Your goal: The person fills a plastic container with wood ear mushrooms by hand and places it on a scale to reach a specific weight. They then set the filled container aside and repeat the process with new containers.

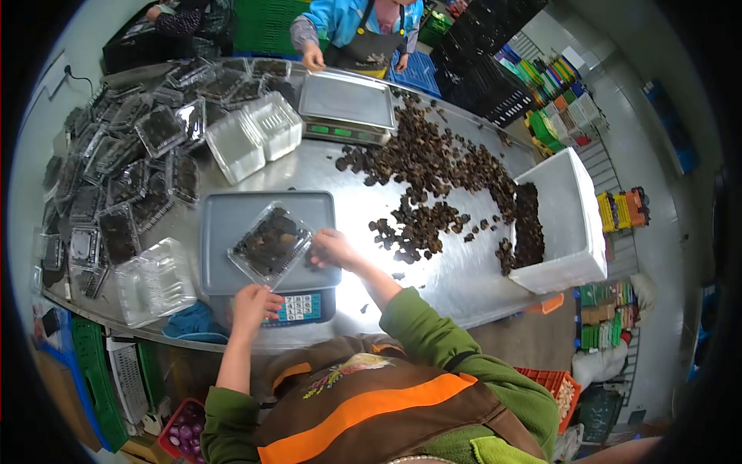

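Showing 7, 8, 9, the keypad (302,307) sits beside the left hand (257,305).

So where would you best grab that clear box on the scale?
Probably by the outer rim of the clear box, at its left and right corners, coming from the near side. It sits cornerwise on the scale, and dark pieces fill its middle, leaving the edges to pinch.

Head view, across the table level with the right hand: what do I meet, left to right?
Filled clear boxes, clear box on the grey scale, right hand, loose dark pieces, white foam box.
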{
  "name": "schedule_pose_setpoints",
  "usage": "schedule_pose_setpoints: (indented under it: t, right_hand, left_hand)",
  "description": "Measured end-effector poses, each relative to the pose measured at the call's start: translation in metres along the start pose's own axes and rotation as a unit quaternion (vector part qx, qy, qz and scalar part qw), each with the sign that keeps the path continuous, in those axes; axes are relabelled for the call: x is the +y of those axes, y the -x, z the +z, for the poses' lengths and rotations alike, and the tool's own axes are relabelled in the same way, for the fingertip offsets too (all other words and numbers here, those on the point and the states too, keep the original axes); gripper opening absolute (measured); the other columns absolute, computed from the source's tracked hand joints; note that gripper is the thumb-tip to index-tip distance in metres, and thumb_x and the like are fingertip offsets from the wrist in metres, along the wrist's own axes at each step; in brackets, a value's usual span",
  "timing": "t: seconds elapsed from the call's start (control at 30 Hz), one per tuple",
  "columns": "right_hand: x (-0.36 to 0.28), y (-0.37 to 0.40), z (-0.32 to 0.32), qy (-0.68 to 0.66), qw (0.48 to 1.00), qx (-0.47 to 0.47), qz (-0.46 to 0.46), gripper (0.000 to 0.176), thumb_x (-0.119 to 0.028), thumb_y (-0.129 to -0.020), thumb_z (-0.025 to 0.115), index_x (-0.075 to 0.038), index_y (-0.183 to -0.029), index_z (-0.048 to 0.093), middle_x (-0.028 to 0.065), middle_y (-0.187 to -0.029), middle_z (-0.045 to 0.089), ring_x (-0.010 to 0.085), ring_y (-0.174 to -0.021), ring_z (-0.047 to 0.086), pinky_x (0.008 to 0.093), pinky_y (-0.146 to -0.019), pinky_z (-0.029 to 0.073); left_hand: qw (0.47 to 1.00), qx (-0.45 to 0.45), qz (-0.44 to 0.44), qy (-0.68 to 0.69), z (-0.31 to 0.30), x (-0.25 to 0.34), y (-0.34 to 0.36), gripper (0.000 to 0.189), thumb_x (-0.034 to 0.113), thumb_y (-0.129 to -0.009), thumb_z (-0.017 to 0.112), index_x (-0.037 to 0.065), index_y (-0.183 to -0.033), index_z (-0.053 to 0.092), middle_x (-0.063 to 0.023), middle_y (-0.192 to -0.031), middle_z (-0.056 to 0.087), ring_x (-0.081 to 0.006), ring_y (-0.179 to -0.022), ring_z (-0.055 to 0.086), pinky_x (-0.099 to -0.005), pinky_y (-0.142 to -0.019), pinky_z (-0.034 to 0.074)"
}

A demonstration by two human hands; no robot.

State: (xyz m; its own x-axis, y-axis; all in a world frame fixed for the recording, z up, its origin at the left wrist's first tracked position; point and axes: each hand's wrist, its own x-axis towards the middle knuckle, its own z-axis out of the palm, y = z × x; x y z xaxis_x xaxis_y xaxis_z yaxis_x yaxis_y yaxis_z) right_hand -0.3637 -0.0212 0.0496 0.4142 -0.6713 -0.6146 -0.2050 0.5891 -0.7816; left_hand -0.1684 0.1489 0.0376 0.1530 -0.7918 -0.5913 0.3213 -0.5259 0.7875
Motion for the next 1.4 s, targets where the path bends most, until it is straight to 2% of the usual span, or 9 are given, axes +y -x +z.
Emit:
schedule_pose_setpoints:
  t: [0.37, 0.47, 0.57, 0.7, 1.13, 1.2, 1.27, 1.3, 1.4]
  right_hand:
    - [-0.038, 0.031, 0.038, 0.054, 0.984, -0.083, -0.147, 0.026, -0.031, -0.094, 0.058, -0.007, -0.101, 0.062, 0.0022, -0.084, 0.062, 0.0090, -0.073, 0.060, 0.0218, -0.062, 0.048]
    - [-0.034, 0.026, 0.039, 0.086, 0.976, -0.126, -0.154, 0.028, -0.031, -0.094, 0.059, -0.006, -0.106, 0.061, 0.0024, -0.089, 0.062, 0.0091, -0.080, 0.059, 0.0228, -0.067, 0.048]
    - [-0.016, 0.029, 0.033, 0.129, 0.972, -0.121, -0.153, 0.027, -0.028, -0.093, 0.061, -0.005, -0.107, 0.061, 0.0017, -0.089, 0.062, 0.0093, -0.079, 0.059, 0.0233, -0.069, 0.048]
    - [0.014, 0.033, 0.015, 0.116, 0.984, -0.103, -0.088, 0.027, -0.026, -0.093, 0.062, -0.005, -0.109, 0.062, 0.0015, -0.091, 0.063, 0.0091, -0.081, 0.059, 0.0233, -0.071, 0.049]
    - [0.033, 0.047, -0.017, 0.110, 0.977, -0.074, -0.166, 0.023, -0.023, -0.092, 0.061, -0.002, -0.102, 0.062, 0.0031, -0.083, 0.063, 0.0094, -0.075, 0.059, 0.0245, -0.065, 0.049]
    - [0.038, 0.056, -0.020, 0.085, 0.976, -0.037, -0.194, 0.020, -0.022, -0.090, 0.063, -0.002, -0.094, 0.063, 0.0033, -0.076, 0.062, 0.0106, -0.068, 0.058, 0.0261, -0.060, 0.049]
    - [0.049, 0.055, -0.032, 0.093, 0.975, -0.032, -0.198, 0.017, -0.018, -0.088, 0.063, -0.002, -0.091, 0.063, 0.0047, -0.078, 0.064, 0.0107, -0.068, 0.059, 0.0266, -0.061, 0.049]
    - [0.044, 0.066, -0.034, 0.097, 0.976, -0.011, -0.197, 0.017, -0.017, -0.085, 0.064, -0.001, -0.092, 0.064, 0.0065, -0.081, 0.065, 0.0121, -0.072, 0.061, 0.0281, -0.066, 0.050]
    - [0.060, 0.074, -0.045, 0.082, 0.971, 0.058, -0.217, 0.020, -0.018, -0.084, 0.064, -0.001, -0.094, 0.065, 0.0085, -0.085, 0.067, 0.0155, -0.077, 0.064, 0.0300, -0.071, 0.051]
  left_hand:
    - [0.921, 0.077, 0.316, 0.215, -0.050, 0.072, -0.014, 0.029, 0.030, -0.099, 0.047, 0.005, -0.085, 0.052, -0.0119, -0.079, 0.064, -0.0172, -0.069, 0.061, -0.0297, -0.066, 0.051]
    - [0.865, 0.184, 0.403, 0.235, -0.073, 0.151, -0.001, 0.036, 0.028, -0.099, 0.050, 0.000, -0.121, 0.053, -0.0174, -0.115, 0.060, -0.0223, -0.097, 0.063, -0.0312, -0.080, 0.052]
    - [0.889, 0.320, 0.326, -0.025, -0.141, 0.124, -0.025, 0.049, 0.031, -0.096, 0.055, -0.002, -0.132, 0.048, -0.0171, -0.124, 0.058, -0.0254, -0.109, 0.061, -0.0352, -0.085, 0.051]
    - [0.744, 0.365, 0.061, -0.556, -0.178, 0.021, -0.035, 0.037, 0.030, -0.088, 0.061, -0.002, -0.106, 0.064, -0.0244, -0.105, 0.064, -0.0390, -0.099, 0.062, -0.0463, -0.084, 0.049]
    - [0.738, 0.436, 0.137, -0.497, -0.216, 0.006, -0.006, 0.036, 0.033, -0.072, 0.078, 0.002, -0.076, 0.061, -0.0133, -0.070, 0.062, -0.0265, -0.064, 0.059, -0.0420, -0.065, 0.047]
    - [0.879, 0.375, 0.188, -0.224, -0.227, 0.031, 0.013, 0.035, 0.035, -0.082, 0.071, 0.001, -0.088, 0.067, -0.0091, -0.079, 0.065, -0.0190, -0.069, 0.056, -0.0375, -0.066, 0.047]
    - [0.780, 0.444, 0.330, -0.293, -0.229, 0.054, 0.029, 0.036, 0.034, -0.092, 0.060, 0.001, -0.103, 0.070, -0.0076, -0.092, 0.069, -0.0191, -0.081, 0.060, -0.0347, -0.079, 0.047]
    - [0.722, 0.583, 0.118, -0.353, -0.148, 0.108, 0.063, 0.034, 0.032, -0.092, 0.062, 0.002, -0.106, 0.070, -0.0077, -0.101, 0.070, -0.0188, -0.083, 0.062, -0.0324, -0.079, 0.048]
    - [0.669, 0.487, 0.459, -0.322, -0.083, 0.103, 0.047, 0.022, 0.020, -0.089, 0.068, 0.001, -0.100, 0.071, -0.0058, -0.093, 0.069, -0.0156, -0.076, 0.058, -0.0288, -0.071, 0.047]
